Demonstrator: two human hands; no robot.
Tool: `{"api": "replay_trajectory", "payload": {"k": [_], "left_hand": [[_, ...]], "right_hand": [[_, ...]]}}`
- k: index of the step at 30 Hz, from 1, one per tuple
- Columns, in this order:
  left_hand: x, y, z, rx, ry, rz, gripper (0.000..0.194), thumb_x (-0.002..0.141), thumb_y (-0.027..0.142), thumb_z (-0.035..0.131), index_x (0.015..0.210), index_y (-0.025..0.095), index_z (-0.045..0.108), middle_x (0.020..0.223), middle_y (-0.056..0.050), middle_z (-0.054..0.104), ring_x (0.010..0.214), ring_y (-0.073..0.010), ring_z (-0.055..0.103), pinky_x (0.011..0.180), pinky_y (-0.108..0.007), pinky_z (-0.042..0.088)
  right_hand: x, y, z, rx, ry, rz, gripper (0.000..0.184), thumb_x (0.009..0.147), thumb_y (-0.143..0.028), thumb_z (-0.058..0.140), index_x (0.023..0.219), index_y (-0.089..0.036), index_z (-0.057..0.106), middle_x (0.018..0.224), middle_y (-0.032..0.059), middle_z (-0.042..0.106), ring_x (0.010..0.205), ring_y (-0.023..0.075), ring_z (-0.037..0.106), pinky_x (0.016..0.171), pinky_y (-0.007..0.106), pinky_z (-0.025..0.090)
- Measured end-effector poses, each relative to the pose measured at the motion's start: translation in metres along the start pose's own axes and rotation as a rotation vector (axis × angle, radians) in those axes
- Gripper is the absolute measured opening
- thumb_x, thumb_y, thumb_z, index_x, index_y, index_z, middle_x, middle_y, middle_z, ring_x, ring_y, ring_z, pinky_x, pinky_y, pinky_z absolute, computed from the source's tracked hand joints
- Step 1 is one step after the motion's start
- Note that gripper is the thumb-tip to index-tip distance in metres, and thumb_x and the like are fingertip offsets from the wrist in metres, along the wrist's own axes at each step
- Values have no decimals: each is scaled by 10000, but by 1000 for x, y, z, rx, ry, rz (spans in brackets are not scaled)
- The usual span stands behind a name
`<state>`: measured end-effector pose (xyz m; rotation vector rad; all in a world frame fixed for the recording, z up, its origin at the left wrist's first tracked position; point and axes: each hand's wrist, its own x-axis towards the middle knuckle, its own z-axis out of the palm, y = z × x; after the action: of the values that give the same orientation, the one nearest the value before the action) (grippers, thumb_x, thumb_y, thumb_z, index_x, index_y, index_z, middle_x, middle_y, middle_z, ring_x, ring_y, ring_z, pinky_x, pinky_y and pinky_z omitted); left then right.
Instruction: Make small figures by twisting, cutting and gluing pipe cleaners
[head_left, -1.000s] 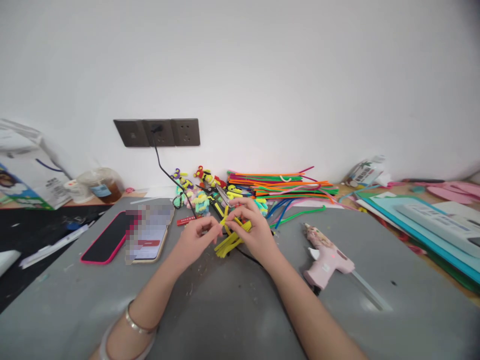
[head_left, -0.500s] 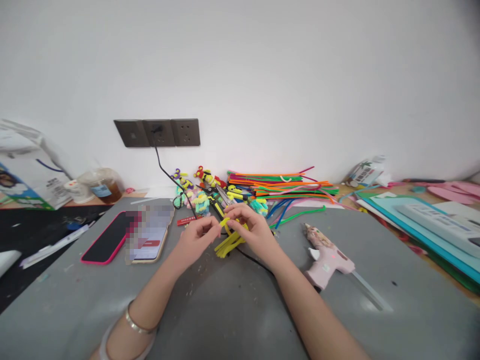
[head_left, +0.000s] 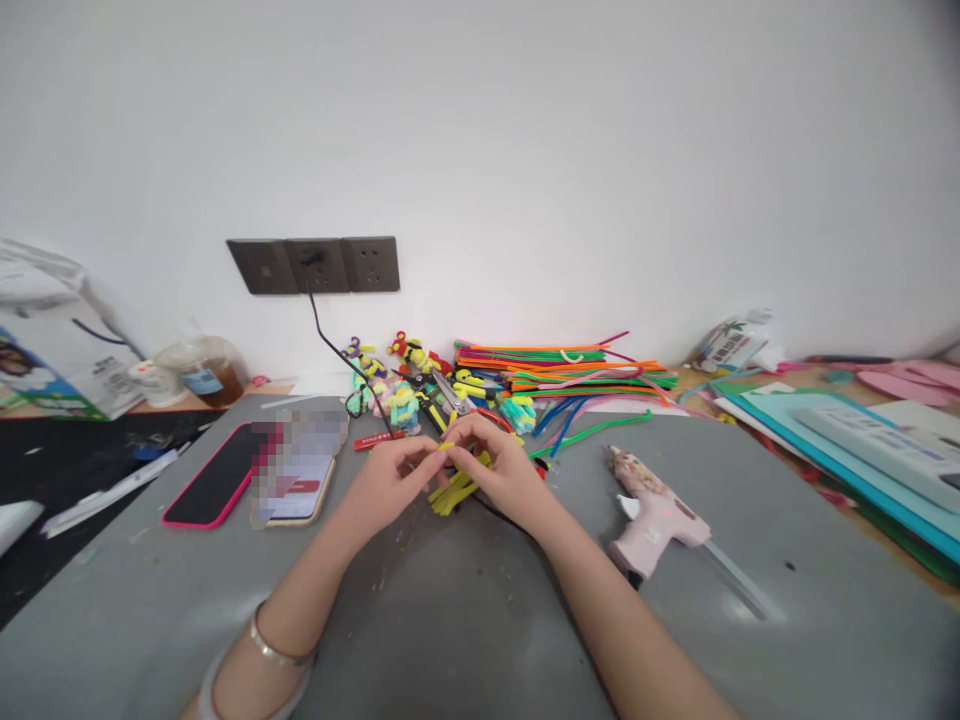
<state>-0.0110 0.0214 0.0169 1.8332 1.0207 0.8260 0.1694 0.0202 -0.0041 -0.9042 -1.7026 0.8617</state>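
Near the bundle of yellow fuzzy stems [head_left: 453, 494], my left grip [head_left: 395, 480] and right grip [head_left: 501, 466] both clamped a small yellow fuzzy strip [head_left: 446, 446], pinched from either side, presumably for steadiness.

A small, fuzzy yellow strip [head_left: 446, 446], mostly hidden, is pinched between the left hand [head_left: 397, 483] and right hand [head_left: 504, 472].
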Motion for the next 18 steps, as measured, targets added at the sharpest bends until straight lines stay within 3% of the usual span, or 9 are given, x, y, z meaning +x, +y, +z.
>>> {"api": "replay_trajectory", "payload": {"k": [4, 6, 9, 11, 15, 18], "left_hand": [[1, -2, -7, -6, 45, -9, 324, 916, 408, 531, 807, 158, 707, 711, -38, 744, 597, -142, 585, 536, -222, 423], [3, -4, -10, -15, 77, -29, 321, 901, 417, 548, 822, 157, 719, 726, -49, 763, 588, -145, 595, 514, -223, 416], [4, -8, -12, -20, 120, -59, 343, 885, 452, 568, 816, 153, 721, 741, -66, 777, 562, -142, 591, 503, -229, 418], [4, -10, -12, -35, 143, -71, 363, 880, 480, 572, 823, 150, 711, 754, -77, 782, 549, -137, 585, 504, -232, 424], [4, -10, -9, -147, 162, -100, 383, 841, 501, 633, 1009, 157, 638, 743, -66, 783, 529, -138, 597, 499, -229, 434], [4, -10, -7, -229, 180, -123, 410, 798, 500, 697, 1013, 189, 538, 701, -35, 770, 501, -136, 609, 489, -221, 432]], "right_hand": [[0, 1, -6, -106, -3, -22, 50, 934, -245, 586, 936, -203, 614, 902, 33, 641, 777, 170, 584, 708, 297, 429], [0, 1, -10, -192, -125, -48, 78, 908, -253, 674, 863, -200, 640, 847, 13, 648, 761, 167, 578, 729, 302, 408], [-1, 2, -15, -320, -332, -43, 214, 763, -310, 858, 789, -200, 676, 793, -11, 662, 803, 185, 592, 799, 331, 367], [-2, 3, -17, -392, -398, -29, 249, 709, -342, 897, 803, -212, 706, 822, -5, 673, 877, 211, 599, 839, 351, 342], [-3, 5, -15, -410, -367, -9, 59, 867, -215, 764, 822, -224, 727, 880, 9, 694, 922, 206, 608, 875, 357, 331], [-3, 5, -14, -392, -288, 0, 116, 909, -131, 685, 830, -211, 712, 853, 6, 708, 867, 191, 616, 867, 353, 339]]}}
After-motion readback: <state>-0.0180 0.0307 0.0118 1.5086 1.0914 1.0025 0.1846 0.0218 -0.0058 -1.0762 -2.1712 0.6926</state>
